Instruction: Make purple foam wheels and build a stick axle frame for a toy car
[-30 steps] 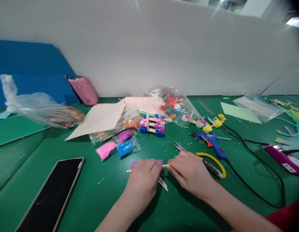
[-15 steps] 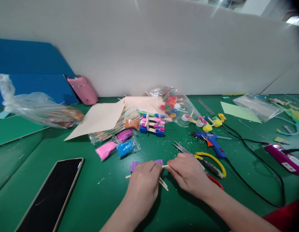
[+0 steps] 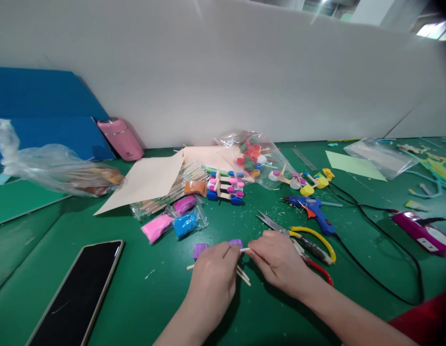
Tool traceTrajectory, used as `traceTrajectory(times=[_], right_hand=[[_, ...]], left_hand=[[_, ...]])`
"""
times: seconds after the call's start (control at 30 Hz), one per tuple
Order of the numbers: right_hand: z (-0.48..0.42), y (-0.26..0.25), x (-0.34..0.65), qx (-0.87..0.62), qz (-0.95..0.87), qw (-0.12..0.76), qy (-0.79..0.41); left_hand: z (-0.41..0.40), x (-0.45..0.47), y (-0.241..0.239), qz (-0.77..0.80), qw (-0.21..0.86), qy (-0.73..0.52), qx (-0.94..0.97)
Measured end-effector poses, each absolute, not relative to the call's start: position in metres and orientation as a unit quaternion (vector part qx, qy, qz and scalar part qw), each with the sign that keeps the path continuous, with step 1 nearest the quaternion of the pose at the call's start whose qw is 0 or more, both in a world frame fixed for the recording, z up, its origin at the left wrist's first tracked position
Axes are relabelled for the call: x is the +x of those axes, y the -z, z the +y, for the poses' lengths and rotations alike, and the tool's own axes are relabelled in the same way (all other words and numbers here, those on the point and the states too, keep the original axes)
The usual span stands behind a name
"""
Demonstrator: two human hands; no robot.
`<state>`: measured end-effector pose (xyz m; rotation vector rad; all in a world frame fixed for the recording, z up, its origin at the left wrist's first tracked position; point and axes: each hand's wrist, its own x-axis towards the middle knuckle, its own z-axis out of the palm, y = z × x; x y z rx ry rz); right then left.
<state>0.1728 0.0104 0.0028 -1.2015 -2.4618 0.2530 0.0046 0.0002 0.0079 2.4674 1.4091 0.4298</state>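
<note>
A short pale wooden stick (image 3: 245, 249) spans the gap between my two hands. My left hand (image 3: 216, 270) pinches its left end, fingers closed. On the other end, the fingertips of my right hand (image 3: 275, 258) are pressed together. Just beyond the left hand lie two purple clay pieces (image 3: 200, 251), one partly behind its fingers. More thin wooden sticks (image 3: 243, 276) poke out from under the left hand, their middles hidden. Right beside my right hand are scissors (image 3: 271, 222) and pliers with yellow and red handles (image 3: 315, 238), partly covered by it.
A blue glue gun (image 3: 313, 209) with a black cord lies at right, near a magenta power strip (image 3: 423, 231). Bagged clay (image 3: 185, 224), small stick models with coloured wheels (image 3: 226, 187) and a bag of caps (image 3: 253, 156) lie behind. A phone (image 3: 77, 293) is at left.
The camera view has shifted slightly. Both hands keep their grip on the stick, with almost no movement.
</note>
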Motion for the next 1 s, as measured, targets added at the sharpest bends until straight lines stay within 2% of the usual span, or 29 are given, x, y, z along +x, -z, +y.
traceTrajectory(times=[0.3, 0.47, 0.67, 0.9, 1.0], right_hand=[[0.005, 0.001, 0.159, -0.463, -0.845, 0.227, -0.14], [0.007, -0.011, 0.163, -0.482, -0.818, 0.229, -0.213], [0.004, -0.022, 0.161, -0.484, -0.774, 0.251, -0.321], [0.002, -0.03, 0.158, -0.454, -0.662, 0.33, -0.497], [0.001, -0.029, 0.155, -0.44, -0.635, 0.353, -0.528]], left_hand=[[0.007, -0.004, -0.01, 0.514, 0.103, -0.224, 0.821], [0.009, -0.006, -0.008, 0.5, 0.16, -0.305, 0.795], [0.009, -0.005, -0.018, 0.493, 0.301, -0.37, 0.728], [0.008, -0.004, -0.025, 0.468, 0.571, -0.398, 0.544], [0.008, -0.003, -0.023, 0.451, 0.618, -0.407, 0.499]])
